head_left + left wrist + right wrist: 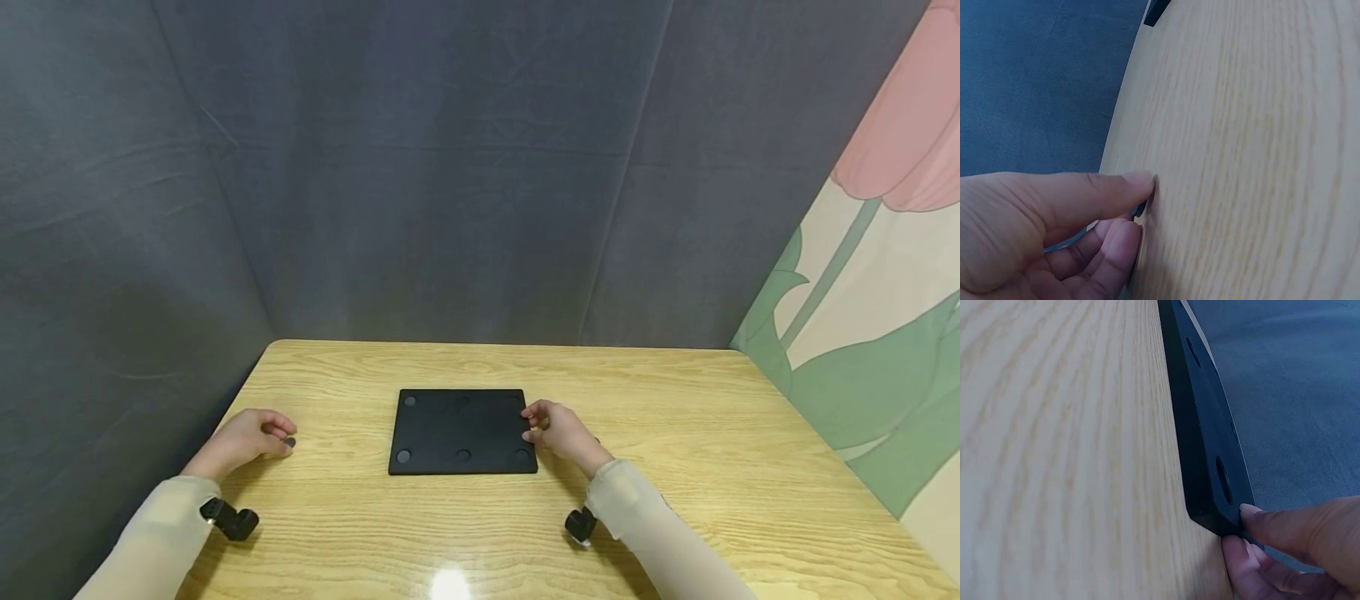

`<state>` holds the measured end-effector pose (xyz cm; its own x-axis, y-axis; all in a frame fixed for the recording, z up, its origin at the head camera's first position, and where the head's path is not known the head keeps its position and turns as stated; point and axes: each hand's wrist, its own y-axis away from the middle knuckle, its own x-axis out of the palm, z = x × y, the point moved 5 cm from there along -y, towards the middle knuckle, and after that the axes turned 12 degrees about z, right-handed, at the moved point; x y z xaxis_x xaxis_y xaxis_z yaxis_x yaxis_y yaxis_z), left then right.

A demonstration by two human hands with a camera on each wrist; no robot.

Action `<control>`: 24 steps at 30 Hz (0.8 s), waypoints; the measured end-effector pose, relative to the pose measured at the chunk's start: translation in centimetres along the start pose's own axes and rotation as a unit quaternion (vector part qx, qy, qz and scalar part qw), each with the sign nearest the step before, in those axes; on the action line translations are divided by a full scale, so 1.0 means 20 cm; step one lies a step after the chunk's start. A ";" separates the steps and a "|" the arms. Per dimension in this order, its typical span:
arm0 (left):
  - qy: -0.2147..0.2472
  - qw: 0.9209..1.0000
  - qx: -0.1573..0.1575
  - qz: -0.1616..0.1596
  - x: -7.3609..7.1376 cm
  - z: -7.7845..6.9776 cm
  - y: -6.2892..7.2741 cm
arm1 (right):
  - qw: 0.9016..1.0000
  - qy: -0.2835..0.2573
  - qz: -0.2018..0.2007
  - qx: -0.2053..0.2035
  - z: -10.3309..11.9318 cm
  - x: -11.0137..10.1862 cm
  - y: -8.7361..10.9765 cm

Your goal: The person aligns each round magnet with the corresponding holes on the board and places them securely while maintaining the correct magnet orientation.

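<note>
Pinching blk board (459, 430), disc (290, 442), mural (862, 367) head-cam only

The board (463, 429) lies on the table (652, 417), right of the loose piece (290, 442), before the curtain (450, 192).

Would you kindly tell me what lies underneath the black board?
The wooden table shows around the black board, which appears to rest on it. The right hand grips the board's right edge. Anything directly beneath is covered and cannot be seen.

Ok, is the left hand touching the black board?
No, the wooden table shows between the left hand and the black board.
</note>
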<state>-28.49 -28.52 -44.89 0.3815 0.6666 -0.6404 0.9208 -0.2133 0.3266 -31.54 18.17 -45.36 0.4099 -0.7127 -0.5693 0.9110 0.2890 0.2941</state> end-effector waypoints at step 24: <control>-0.015 1.000 -0.012 -0.007 -0.01 -0.01 0.01 | 1.000 0.001 -0.001 -0.005 0.00 0.00 0.00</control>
<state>-28.40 -28.57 -44.65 0.3721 0.6474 -0.6651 0.9236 -0.1870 0.3347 -31.50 18.16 -45.38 0.4080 -0.7114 -0.5722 0.9124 0.2945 0.2844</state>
